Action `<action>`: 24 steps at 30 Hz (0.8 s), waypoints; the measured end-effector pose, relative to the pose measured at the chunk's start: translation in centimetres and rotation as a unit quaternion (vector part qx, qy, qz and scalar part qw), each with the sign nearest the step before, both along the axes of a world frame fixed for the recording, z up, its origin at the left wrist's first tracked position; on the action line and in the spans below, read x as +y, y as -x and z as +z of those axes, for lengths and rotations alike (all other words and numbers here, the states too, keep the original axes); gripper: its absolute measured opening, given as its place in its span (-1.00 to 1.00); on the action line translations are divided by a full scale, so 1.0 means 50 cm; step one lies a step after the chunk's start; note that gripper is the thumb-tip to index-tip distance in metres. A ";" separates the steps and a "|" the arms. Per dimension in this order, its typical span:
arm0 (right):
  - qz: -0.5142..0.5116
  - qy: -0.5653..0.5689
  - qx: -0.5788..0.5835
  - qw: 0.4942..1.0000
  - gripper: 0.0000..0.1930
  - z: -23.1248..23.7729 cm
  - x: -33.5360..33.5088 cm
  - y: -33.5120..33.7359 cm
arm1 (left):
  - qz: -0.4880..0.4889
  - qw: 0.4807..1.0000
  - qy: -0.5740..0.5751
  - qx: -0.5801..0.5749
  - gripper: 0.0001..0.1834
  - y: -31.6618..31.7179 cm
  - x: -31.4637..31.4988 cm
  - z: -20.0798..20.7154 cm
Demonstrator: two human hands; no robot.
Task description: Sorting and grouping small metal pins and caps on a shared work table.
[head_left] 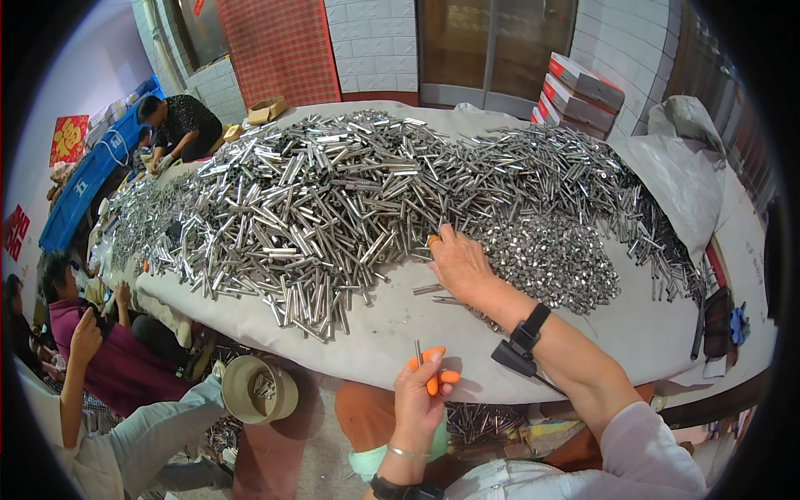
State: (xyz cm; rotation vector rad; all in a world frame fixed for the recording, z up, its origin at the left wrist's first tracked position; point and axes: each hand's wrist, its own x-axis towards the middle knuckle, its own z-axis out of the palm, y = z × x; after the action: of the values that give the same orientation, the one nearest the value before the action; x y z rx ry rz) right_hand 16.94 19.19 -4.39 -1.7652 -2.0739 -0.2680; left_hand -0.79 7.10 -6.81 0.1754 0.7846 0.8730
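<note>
Before you: a long table (pixel 392 354) under a pale cover, heaped with metal.
Along its far side you have a broad heap of shiny metal tubes (pixel 317 196), lying in every direction and spreading toward both ends. Right of centre, nearer you, sits a dense mound of short metal pieces (pixel 554 262), touching the tubes behind it; a few loose tubes (pixel 428 289) lie just beside its left edge. Whitish plastic sheeting (pixel 673 183) drapes over the right end.
</note>
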 end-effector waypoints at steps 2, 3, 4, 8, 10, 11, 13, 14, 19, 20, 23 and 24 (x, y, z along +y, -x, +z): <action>-0.044 0.026 -0.031 0.998 -0.83 -0.016 0.016 0.007 | -0.015 1.000 -0.006 -0.015 -0.81 0.000 0.001 -0.003; -0.041 0.026 -0.030 0.998 -0.83 -0.021 0.020 0.010 | -0.013 1.000 -0.005 -0.015 -0.81 0.000 0.000 -0.003; -0.053 0.039 -0.006 0.998 -0.85 -0.024 0.024 0.012 | -0.011 1.000 -0.004 -0.017 -0.81 0.000 -0.001 -0.001; -0.060 0.036 0.033 0.997 -0.90 -0.024 0.033 0.011 | -0.013 1.000 -0.004 -0.002 -0.78 -0.002 -0.004 -0.003; -0.067 0.082 0.035 0.994 -0.88 -0.005 0.020 -0.001 | -0.015 1.000 -0.009 -0.006 -0.76 -0.004 -0.007 0.000; -0.068 0.129 0.039 0.989 -0.86 0.009 0.010 -0.002 | -0.011 1.000 -0.012 -0.008 -0.74 -0.002 -0.008 0.000; -0.078 0.171 0.132 0.973 -0.83 0.032 -0.026 -0.017 | -0.024 0.999 -0.033 -0.003 -0.73 0.001 -0.010 -0.016; -0.089 0.210 0.220 0.949 -0.81 0.046 -0.052 -0.032 | -0.038 0.998 -0.056 -0.002 -0.72 -0.001 -0.010 -0.017; -0.039 0.310 0.502 0.806 -0.77 0.084 -0.188 -0.074 | -0.047 0.995 -0.084 0.016 -0.65 -0.004 -0.017 0.009; -0.011 0.309 0.498 0.810 -0.78 0.099 -0.221 -0.087 | -0.075 0.993 -0.091 0.003 -0.62 -0.009 -0.017 0.012; 0.085 0.269 0.414 0.866 -0.79 0.100 -0.299 -0.119 | -0.151 0.984 -0.070 -0.058 -0.55 -0.028 -0.019 0.016; 0.152 0.226 0.324 0.906 -0.80 0.102 -0.318 -0.125 | -0.195 0.974 -0.044 -0.110 -0.51 -0.035 -0.021 0.019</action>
State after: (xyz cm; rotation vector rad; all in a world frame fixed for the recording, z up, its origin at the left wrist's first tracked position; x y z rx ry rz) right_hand 23.21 3.31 0.72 -1.4265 -1.9295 0.8421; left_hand 0.95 6.07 -5.87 0.2960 0.4810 0.5421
